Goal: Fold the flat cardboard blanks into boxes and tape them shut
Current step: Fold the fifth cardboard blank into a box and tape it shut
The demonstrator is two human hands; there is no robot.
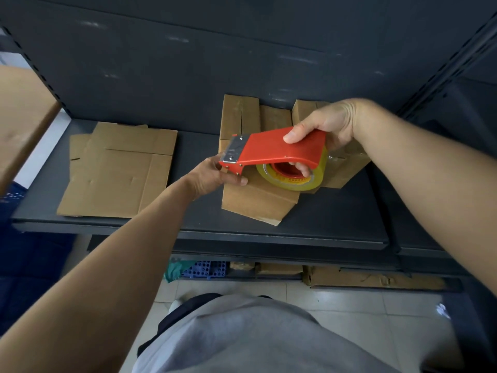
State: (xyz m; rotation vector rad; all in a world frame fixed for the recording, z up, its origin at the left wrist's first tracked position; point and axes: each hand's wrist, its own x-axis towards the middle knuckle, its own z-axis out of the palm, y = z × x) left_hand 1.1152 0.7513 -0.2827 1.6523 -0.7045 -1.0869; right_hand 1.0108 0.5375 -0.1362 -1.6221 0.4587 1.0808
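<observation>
Right hand wraps the tape dispenser – probably light, rigid, thumb on top. Left hand curls by its blade over the bendy box – can't tell what it's pinching.

Bare shelf lies open in front and right of the box. A narrow strip separates it from the flat blanks. The tape dispenser blocks access from above. Folded boxes and the back panel close the rear.

Single head-worn wide-angle view, facing forward and down, close over a dark shelf; tiled floor below
</observation>
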